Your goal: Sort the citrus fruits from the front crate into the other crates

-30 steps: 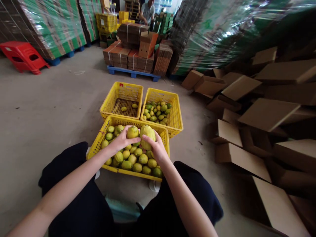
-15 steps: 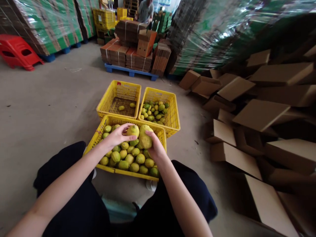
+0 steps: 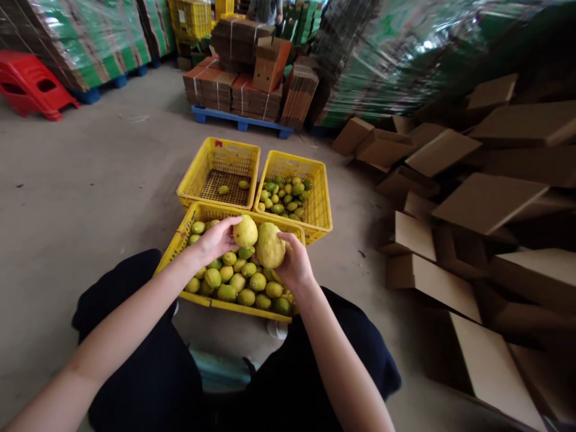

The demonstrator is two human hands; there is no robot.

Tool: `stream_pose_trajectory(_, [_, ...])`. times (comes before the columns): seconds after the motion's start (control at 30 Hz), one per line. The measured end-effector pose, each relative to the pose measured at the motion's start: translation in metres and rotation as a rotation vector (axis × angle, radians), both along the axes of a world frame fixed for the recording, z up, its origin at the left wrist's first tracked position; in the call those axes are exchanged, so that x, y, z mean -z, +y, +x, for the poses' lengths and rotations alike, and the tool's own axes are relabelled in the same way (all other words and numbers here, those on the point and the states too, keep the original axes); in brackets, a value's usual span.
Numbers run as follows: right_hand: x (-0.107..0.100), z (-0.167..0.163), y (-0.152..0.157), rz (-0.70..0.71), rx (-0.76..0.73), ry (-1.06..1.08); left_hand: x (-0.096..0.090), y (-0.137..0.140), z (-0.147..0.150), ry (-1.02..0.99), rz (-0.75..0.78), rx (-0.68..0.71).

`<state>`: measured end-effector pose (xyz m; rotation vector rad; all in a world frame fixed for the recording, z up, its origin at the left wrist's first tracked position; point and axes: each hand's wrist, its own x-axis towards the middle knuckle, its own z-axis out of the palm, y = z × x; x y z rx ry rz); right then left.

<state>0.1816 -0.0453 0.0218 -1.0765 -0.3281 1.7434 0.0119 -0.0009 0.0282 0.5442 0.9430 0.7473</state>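
Note:
My left hand (image 3: 221, 239) is closed on a round yellow lemon (image 3: 245, 231). In my right hand (image 3: 294, 259) is a larger, bumpy yellow-green lemon (image 3: 270, 246), gripped with the thumb on its near side. The two fruits are side by side above the front yellow crate (image 3: 245, 311). That crate is full of yellow and green lemons (image 3: 237, 282), partly hidden by my hands. Behind it on the left, a yellow crate (image 3: 189, 191) has two lemons on its floor. Another yellow crate (image 3: 321, 192) at the back right contains many smaller, greener ones.
Open cardboard boxes (image 3: 490, 201) lie heaped on the right. Flattened cartons (image 3: 256, 99) are stacked on a blue pallet (image 3: 243, 122) ahead. A red stool (image 3: 38, 87) stands at the far left near wrapped pallets (image 3: 96, 42). A person (image 3: 265, 11) is in the background.
Both fruits are still in my hands. The left lemon has been turned and its fingers have shifted, showing more of its surface. The view has tilted slightly downward.

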Motion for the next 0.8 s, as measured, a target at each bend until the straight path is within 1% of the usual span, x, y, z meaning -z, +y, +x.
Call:
stream_pose_trajectory(0.1, [0.0007, 0.0002, 0.0008, 0.017, 0.008, -0.002, -0.0009, 0.0001, -0.0009, -0.041, -0.019, 0.009])
stream_pose_trajectory(0.27, [0.0005, 0.0009, 0.0011, 0.009, 0.011, 0.014, 0.0031, 0.0009, -0.0045, -0.079, -0.028, 0.029])
stream_pose_trajectory(0.5, [-0.0003, 0.0029, 0.0016, -0.011, 0.037, 0.001, 0.0066, 0.0016, -0.0092, -0.057, 0.109, 0.07])
stream_pose_trajectory(0.8, [0.0055, 0.0039, 0.0029, 0.01, -0.002, -0.002, 0.0074, 0.0036, -0.0097, -0.047, 0.103, 0.038])
